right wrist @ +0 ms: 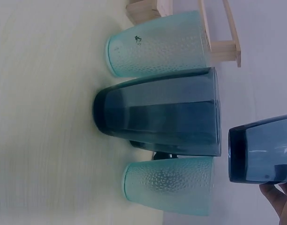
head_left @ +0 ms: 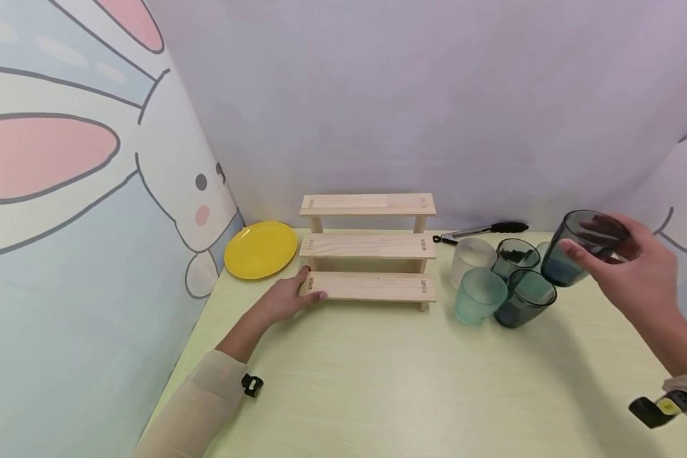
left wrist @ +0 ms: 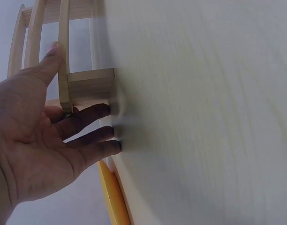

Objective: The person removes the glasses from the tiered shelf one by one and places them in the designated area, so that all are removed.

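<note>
My left hand [head_left: 280,298] grips the left end of the lowest step of a three-tier wooden stand [head_left: 372,286]. In the left wrist view the thumb lies against the plank [left wrist: 63,35] and the other fingers reach round its end. On the right, my right hand [head_left: 644,270] holds a dark blue glass tumbler [head_left: 567,264] in the air, tilted, above a group of cups. That group has a second dark blue tumbler [head_left: 521,312], another behind it [head_left: 506,267], a frosted teal cup [head_left: 478,299] and a whitish cup [head_left: 464,261].
A yellow plate [head_left: 260,250] lies to the left of the stand. Black-handled tongs [head_left: 492,229] lie behind the cups by the back wall. Walls with rabbit drawings [head_left: 166,159] border the pale wooden table [head_left: 366,381].
</note>
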A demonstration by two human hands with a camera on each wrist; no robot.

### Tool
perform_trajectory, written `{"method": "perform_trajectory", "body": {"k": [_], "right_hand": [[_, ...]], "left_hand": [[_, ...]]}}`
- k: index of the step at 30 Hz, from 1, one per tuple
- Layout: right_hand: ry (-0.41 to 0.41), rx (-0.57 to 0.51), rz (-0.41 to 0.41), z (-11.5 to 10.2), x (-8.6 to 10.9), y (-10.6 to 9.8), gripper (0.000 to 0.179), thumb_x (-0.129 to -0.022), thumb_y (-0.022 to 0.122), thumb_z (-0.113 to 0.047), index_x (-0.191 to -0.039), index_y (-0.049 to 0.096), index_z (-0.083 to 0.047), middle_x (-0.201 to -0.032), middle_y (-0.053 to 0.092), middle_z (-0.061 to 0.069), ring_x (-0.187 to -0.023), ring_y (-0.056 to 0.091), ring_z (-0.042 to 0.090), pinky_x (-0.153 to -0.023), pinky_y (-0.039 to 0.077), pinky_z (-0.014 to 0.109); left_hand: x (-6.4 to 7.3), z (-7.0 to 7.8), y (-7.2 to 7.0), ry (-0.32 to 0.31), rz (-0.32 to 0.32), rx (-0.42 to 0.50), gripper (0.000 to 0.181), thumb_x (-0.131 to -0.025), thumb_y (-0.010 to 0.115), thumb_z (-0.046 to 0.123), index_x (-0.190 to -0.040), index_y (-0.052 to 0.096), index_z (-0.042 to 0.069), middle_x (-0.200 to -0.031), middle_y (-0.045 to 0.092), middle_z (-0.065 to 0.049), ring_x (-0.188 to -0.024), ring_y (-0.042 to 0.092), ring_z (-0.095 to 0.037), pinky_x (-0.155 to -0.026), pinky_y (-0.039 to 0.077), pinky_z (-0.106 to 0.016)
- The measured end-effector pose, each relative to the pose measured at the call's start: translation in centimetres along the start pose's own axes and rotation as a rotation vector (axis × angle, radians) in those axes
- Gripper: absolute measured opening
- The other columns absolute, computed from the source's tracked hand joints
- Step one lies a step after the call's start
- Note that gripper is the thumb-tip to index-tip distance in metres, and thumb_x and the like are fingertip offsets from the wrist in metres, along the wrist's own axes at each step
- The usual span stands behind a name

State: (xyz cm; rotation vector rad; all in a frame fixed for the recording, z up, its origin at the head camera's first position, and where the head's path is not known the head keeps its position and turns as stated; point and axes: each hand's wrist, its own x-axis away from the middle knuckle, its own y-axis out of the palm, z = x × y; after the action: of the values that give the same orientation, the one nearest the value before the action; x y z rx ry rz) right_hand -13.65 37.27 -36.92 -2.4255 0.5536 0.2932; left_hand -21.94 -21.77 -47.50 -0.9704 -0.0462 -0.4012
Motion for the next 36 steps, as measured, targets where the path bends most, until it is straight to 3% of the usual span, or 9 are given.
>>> {"method": "perform_trajectory", "body": {"k": [9, 17, 24, 29, 36], "right_hand": [[-0.010, 0.027, 0.028, 1.0, 0.9, -0.8, 0.061, -0.094, 0.091, -0.021, -0.148, 0.064, -0.025, -0.108, 0.062, -0.048, -0.090, 0.058, -0.029, -0.074, 0.044, -0.004], [0.029, 0.003, 0.017, 2.0, 1.9, -0.8, 0.058, -0.092, 0.093, -0.019, -0.135, 0.061, -0.042, -0.108, 0.065, -0.048, -0.086, 0.060, -0.029, -0.071, 0.045, -0.002], [0.059, -0.053, 0.026, 3.6, 3.1, -0.2, 0.060, -0.091, 0.093, -0.015, -0.141, 0.066, -0.033, -0.106, 0.069, -0.045, -0.089, 0.064, -0.028, -0.072, 0.048, -0.001], [0.104, -0.031, 0.014, 4.8, 3.8, 0.2, 0.057, -0.092, 0.094, -0.022, -0.141, 0.067, -0.035, -0.104, 0.067, -0.048, -0.087, 0.062, -0.029, -0.069, 0.047, 0.000], [0.116, -0.009, 0.028, 5.7, 5.0, 0.9, 0.064, -0.090, 0.095, -0.023, -0.148, 0.067, -0.028, -0.110, 0.065, -0.050, -0.088, 0.061, -0.030, -0.072, 0.045, -0.001]], "left_hand": [[-0.1, -0.2, 0.0, -0.002, -0.002, -0.008, 0.115, -0.100, 0.066, 0.075, -0.177, 0.019, 0.003, -0.170, 0.047, -0.029, -0.143, 0.061, -0.037, -0.118, 0.050, -0.059], [0.0, -0.2, 0.0, 0.005, -0.004, 0.003, 0.114, -0.101, 0.067, 0.073, -0.177, 0.017, 0.004, -0.170, 0.046, -0.029, -0.145, 0.060, -0.038, -0.119, 0.050, -0.059], [-0.1, -0.2, 0.0, 0.003, -0.008, -0.004, 0.114, -0.101, 0.066, 0.074, -0.177, 0.017, 0.004, -0.169, 0.048, -0.028, -0.140, 0.062, -0.036, -0.119, 0.050, -0.059], [0.0, -0.2, 0.1, -0.007, -0.005, 0.007, 0.114, -0.100, 0.067, 0.074, -0.178, 0.016, 0.007, -0.170, 0.047, -0.028, -0.138, 0.062, -0.034, -0.119, 0.050, -0.059], [0.0, -0.2, 0.1, -0.010, -0.005, -0.001, 0.113, -0.101, 0.065, 0.074, -0.178, 0.017, 0.006, -0.170, 0.047, -0.029, -0.138, 0.062, -0.034, -0.118, 0.050, -0.059]]}}
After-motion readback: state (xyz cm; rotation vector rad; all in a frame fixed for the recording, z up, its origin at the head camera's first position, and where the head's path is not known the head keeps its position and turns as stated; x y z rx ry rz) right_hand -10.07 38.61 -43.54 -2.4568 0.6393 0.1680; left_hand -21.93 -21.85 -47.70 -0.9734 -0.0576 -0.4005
